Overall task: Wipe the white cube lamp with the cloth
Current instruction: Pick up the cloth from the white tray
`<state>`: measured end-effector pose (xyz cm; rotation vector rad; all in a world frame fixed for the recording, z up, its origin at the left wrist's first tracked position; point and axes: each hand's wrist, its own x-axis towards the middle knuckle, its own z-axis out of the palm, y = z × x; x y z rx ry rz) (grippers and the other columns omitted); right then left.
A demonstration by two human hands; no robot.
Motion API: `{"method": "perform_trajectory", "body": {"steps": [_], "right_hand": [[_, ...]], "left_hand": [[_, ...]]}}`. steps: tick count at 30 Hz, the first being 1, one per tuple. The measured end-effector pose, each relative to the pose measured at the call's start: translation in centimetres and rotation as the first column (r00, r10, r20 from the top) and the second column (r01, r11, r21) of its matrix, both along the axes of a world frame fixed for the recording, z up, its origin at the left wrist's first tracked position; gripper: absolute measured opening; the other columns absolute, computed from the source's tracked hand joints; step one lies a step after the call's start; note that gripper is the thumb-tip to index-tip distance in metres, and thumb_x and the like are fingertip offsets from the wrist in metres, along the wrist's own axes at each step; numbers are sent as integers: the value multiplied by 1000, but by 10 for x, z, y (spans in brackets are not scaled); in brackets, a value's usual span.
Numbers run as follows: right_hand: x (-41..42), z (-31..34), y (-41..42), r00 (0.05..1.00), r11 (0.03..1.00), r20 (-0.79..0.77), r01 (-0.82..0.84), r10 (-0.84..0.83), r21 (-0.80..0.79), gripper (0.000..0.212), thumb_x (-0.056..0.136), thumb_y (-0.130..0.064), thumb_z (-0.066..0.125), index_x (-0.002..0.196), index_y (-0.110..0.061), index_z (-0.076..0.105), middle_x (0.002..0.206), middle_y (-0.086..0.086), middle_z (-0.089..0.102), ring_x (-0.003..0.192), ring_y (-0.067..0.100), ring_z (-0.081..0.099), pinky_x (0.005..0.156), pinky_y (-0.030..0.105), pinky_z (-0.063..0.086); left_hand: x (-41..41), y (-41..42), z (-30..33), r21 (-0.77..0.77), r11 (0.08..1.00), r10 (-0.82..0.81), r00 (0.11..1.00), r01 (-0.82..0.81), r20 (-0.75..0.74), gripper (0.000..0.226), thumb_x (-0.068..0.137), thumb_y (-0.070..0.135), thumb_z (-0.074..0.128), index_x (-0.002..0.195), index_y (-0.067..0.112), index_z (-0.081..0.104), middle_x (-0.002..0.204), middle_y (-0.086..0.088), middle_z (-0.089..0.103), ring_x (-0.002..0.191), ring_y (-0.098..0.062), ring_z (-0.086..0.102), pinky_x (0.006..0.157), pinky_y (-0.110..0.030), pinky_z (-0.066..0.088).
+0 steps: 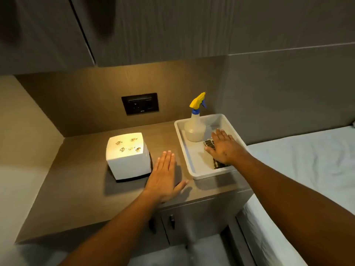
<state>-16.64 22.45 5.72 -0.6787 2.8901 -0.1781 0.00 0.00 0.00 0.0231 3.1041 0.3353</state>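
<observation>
The white cube lamp (127, 156) glows on a dark base at the middle of the bedside counter, with small gold marks on its top. My left hand (165, 175) lies flat and open on the counter just right of the lamp, not touching it. A dark striped cloth (210, 144) lies in the white tray (192, 162) to the right. My right hand (224, 146) rests palm down on the cloth with fingers spread, covering most of it.
A spray bottle (195, 129) with a yellow and blue trigger stands at the back of the tray. A black wall socket (140, 103) sits behind the lamp. A bed with white sheets (307, 160) lies to the right; cabinet doors (192, 217) are below the counter.
</observation>
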Motion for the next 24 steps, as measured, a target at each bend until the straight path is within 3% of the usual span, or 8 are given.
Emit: {"method": "perform_trajectory", "body": {"steps": [5, 10, 14, 16, 18, 20, 22, 24], "right_hand": [[-9, -19, -1, 993, 993, 114, 29, -42, 113, 82, 92, -67, 26, 153, -20, -2, 161, 12, -7, 146, 33, -7, 115, 53, -1], [-7, -35, -1, 975, 987, 204, 63, -92, 147, 83, 93, -65, 29, 151, -23, -14, 159, 11, -18, 144, 35, -16, 112, 59, -4], [-10, -39, -6, 970, 981, 213, 78, -116, 176, 77, 99, -51, 33, 151, -20, -15, 158, 14, -22, 143, 36, -21, 112, 57, -7], [-12, -38, -8, 973, 983, 209, 66, -101, 170, 77, 99, -34, 44, 151, -19, -12, 159, 14, -19, 143, 36, -20, 114, 57, -6], [-14, -37, -8, 980, 987, 184, 46, -74, 156, 92, 90, -14, 61, 152, -21, -7, 160, 12, -16, 144, 35, -18, 113, 56, -4], [-15, -35, -7, 979, 991, 178, 78, -97, 109, 97, 84, -6, 67, 152, -24, 0, 161, 9, -11, 145, 34, -13, 113, 55, 1], [-15, -31, -2, 978, 993, 173, 111, -117, 44, 86, 87, -5, 61, 153, -22, 8, 161, 10, -2, 146, 34, -3, 115, 54, 9], [-16, -26, 0, 993, 998, 113, 41, -35, -51, 73, 89, -4, 54, 151, -13, 17, 159, 16, 11, 145, 36, 11, 115, 52, 18]], "left_hand": [[-8, -3, -23, 40, 999, -7, 997, 4, 80, 112, 90, 88, 20, 163, 10, -13, 170, -10, -22, 156, -25, -23, 123, -40, -15], [-17, -4, -27, 46, 999, -2, 996, -2, 88, 113, 88, 89, 15, 164, 9, -7, 172, -11, -14, 158, -25, -17, 126, -41, -11], [-18, -4, -29, 34, 999, 4, 998, -7, 69, 109, 90, 87, 17, 165, 9, -3, 173, -11, -9, 159, -26, -14, 127, -42, -9], [-18, -3, -30, 27, 1000, 1, 998, -3, 57, 108, 92, 86, 18, 165, 9, -3, 173, -11, -8, 159, -26, -13, 127, -42, -9], [-18, -3, -29, 24, 1000, -2, 999, 1, 50, 107, 92, 85, 19, 165, 9, -2, 173, -11, -8, 159, -25, -13, 126, -41, -10], [-18, -3, -28, 18, 1000, -6, 999, 6, 39, 107, 93, 85, 19, 164, 8, -2, 173, -11, -8, 158, -25, -14, 125, -40, -12], [-16, -2, -27, 15, 1000, -5, 999, 5, 33, 106, 93, 84, 19, 164, 8, -2, 173, -12, -8, 158, -24, -14, 123, -38, -15], [-16, -1, -26, 17, 1000, -8, 999, 7, 38, 106, 94, 84, 19, 164, 8, -3, 173, -11, -9, 158, -23, -15, 122, -36, -16]]}}
